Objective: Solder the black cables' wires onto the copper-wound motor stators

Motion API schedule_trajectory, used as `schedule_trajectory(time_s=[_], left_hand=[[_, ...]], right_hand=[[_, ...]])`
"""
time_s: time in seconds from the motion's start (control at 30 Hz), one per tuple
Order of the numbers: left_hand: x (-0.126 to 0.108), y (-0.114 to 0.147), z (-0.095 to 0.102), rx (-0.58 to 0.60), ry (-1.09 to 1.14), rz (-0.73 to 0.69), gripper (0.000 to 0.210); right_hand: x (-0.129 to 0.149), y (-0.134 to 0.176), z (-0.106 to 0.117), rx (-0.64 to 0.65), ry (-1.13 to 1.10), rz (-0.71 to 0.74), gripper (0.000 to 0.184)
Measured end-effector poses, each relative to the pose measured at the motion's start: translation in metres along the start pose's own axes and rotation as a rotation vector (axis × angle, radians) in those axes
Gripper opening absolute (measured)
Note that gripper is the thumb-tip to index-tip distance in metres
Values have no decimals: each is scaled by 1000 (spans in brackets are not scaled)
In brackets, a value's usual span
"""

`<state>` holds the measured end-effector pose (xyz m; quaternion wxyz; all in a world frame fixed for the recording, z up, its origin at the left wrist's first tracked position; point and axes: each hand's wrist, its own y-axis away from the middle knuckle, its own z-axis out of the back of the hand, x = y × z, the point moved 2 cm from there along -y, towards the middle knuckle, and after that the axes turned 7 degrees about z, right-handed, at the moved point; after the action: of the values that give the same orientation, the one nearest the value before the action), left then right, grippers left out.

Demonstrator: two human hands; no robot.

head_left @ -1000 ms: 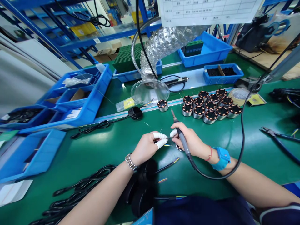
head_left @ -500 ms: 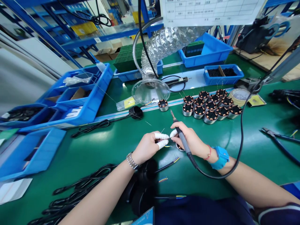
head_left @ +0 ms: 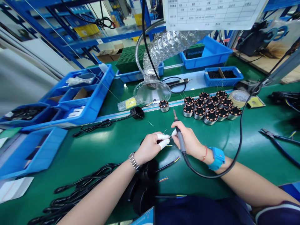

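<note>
My left hand point(head_left: 150, 147), with white finger cots on its fingertips, is closed in a pinch on the dark end of a cable; yellow and blue wires point(head_left: 170, 145) stick out below the fingertips. In my right hand point(head_left: 189, 140) is a soldering iron point(head_left: 181, 140), its bare tip pointing up and away from me. A cotted fingertip of that hand meets the left fingertips at the dark wire. A thin wire rises above the left fingers. Beyond the iron stands a single copper-wound motor stator point(head_left: 164, 106); a group of several stators point(head_left: 211, 107) is at its right.
Black cables point(head_left: 86, 184) and round black housings point(head_left: 144, 197) lie close to my body. A clear fume hood point(head_left: 152, 92) on a foil duct is ahead. Blue bins point(head_left: 89, 114) stand left, pliers point(head_left: 272, 133) lie right. The iron's cord point(head_left: 241, 137) loops over my right forearm.
The view has shifted slightly. My right hand has tilted a little, and the copper-wound ring that showed beneath it is out of sight. Both hands keep their hold.
</note>
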<state>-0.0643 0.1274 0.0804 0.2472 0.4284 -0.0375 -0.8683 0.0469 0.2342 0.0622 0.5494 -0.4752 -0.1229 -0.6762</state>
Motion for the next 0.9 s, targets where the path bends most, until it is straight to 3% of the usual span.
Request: schedule_trajectory(time_s=[0.1,0.27,0.43,0.67,0.9], left_hand=[[-1,2,4,33,-24,-23,27],[7,6,16,168,104,-79,26],[9,6,20,135,22,-119,11],[2,5,14,76,15,14,19],[-3,-2,9,54,98,42,20]], right_hand=[[1,-1,-1,-13,72,-4,36],[3,7,18,67,-38,80,39],[5,13,20,156,-31,221,39],[-4,15,3,-21,72,226,33],[-6,19,4,-54,85,224,34]])
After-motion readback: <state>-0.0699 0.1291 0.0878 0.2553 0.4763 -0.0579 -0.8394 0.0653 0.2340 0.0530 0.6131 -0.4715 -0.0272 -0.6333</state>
